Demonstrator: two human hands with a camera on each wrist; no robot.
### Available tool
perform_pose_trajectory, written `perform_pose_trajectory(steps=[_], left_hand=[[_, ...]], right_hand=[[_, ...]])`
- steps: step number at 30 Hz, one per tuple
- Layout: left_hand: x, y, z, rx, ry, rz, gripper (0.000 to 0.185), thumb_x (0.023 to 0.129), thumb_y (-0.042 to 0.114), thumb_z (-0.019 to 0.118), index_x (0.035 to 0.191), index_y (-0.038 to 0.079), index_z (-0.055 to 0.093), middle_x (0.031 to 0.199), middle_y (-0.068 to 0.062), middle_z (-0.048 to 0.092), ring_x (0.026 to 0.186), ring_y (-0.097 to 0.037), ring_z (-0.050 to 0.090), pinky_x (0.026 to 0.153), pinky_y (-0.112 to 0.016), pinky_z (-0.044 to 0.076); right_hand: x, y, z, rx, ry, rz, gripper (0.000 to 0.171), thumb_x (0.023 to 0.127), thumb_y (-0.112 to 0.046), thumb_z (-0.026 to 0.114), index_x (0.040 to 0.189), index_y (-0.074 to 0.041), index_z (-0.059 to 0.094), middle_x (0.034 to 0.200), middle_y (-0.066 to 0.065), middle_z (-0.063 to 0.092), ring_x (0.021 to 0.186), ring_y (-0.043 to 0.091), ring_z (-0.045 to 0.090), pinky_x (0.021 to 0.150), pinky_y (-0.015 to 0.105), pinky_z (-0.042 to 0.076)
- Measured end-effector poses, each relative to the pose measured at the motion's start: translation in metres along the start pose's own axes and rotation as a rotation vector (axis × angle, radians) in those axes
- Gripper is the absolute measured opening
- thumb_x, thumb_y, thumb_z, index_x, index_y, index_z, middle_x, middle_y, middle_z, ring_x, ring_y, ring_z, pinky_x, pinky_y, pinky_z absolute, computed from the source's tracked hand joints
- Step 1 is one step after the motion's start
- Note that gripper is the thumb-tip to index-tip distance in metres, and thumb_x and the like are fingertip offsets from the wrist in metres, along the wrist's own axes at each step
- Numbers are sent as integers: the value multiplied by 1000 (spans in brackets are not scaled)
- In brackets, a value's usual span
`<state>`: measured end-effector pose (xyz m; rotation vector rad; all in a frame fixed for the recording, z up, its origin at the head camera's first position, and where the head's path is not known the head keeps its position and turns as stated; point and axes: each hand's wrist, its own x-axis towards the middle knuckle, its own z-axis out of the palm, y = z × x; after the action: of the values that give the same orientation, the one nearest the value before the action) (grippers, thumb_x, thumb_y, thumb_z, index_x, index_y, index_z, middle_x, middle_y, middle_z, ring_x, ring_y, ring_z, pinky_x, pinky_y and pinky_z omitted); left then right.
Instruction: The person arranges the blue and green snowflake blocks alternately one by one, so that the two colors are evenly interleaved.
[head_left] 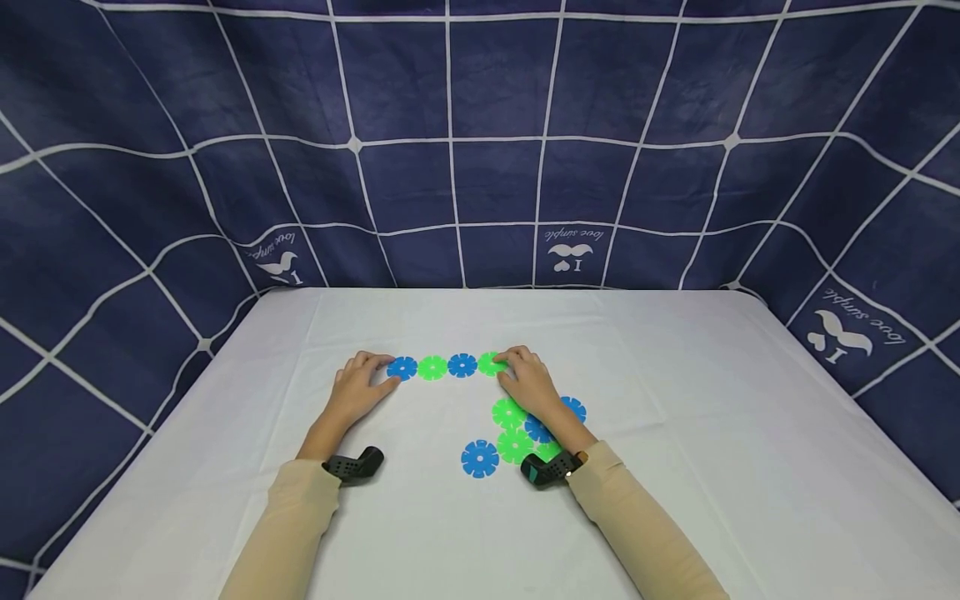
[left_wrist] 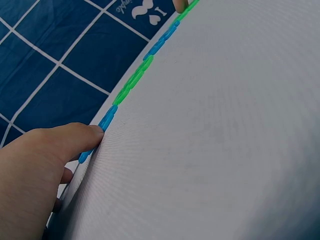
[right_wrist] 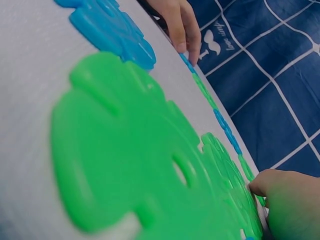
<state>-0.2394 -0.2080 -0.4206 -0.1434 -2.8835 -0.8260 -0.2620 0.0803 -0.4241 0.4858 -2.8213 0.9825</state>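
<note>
Four-way alternation of colour marks a straight row of flat, notched plastic snowflake discs on the white table. My left hand (head_left: 358, 387) holds the blue disc (head_left: 403, 368) at the row's left end between thumb and fingers. Beside it lie a green disc (head_left: 432, 368) and another blue disc (head_left: 462, 365), edges touching or nearly so. At the right end my right hand (head_left: 531, 385) grips the green disc (head_left: 489, 364), partly covering it. In the left wrist view, the left thumb (left_wrist: 92, 134) lies against the near edge of its blue disc.
Nearer me, loose green discs (head_left: 515, 446) and blue discs lie in a cluster under my right forearm, which hides some. A single blue disc (head_left: 480, 458) lies left of them. A dark blue checked curtain (head_left: 495, 183) surrounds the white table (head_left: 420, 533) behind and at the sides.
</note>
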Motion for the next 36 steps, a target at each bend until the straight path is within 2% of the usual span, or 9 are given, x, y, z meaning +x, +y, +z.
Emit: perform_pose_trajectory(steps=[10,16,20,27,31,36], left_hand=[[0,-1,1,2,-1,-5,49,85,36,57,125,8,52,121,-16,47,115,-33,41,94,-49,26],[1,0,1,4,-1,0,49,85,36,57,125,7,52,121,-16,47,116,-33,41,94,-49,26],[2,-1,2,7,2,0,49,85,36,57,125,7,52,121,-16,47,115,-32,41,94,-48,26],[3,-2,2,8,2,-4,49,85,36,57,126,8,52,121,-16,47,115,-32,41,93,-48,26],[3,-2,2,14,2,-7,49,85,36,57,125,8,52,121,-16,48,115,-33,41,92,-48,27],[2,-1,2,8,5,-6,49,85,36,57,125,8,52,120,-16,48,114,-32,41,92,-48,27]], right_hand=[[0,0,-1,16,-7,10,30,88,-22,52,116,-13,59,125,12,49,113,28,46,97,46,34],[-1,-2,-10,81,-37,20,33,88,-22,53,119,-12,57,121,11,49,88,20,48,78,37,40],[-1,-3,-19,83,-66,18,33,89,-23,52,121,-15,56,112,7,52,82,16,46,71,30,37],[0,-8,-39,138,-94,-4,31,91,-21,51,121,-16,55,117,6,56,95,19,53,83,37,42],[0,-14,-46,183,-152,-61,30,92,-20,50,122,-15,53,113,6,57,93,18,52,78,32,43],[-3,-29,-53,185,-242,-143,31,92,-23,50,121,-13,54,113,6,59,93,16,50,78,31,42]])
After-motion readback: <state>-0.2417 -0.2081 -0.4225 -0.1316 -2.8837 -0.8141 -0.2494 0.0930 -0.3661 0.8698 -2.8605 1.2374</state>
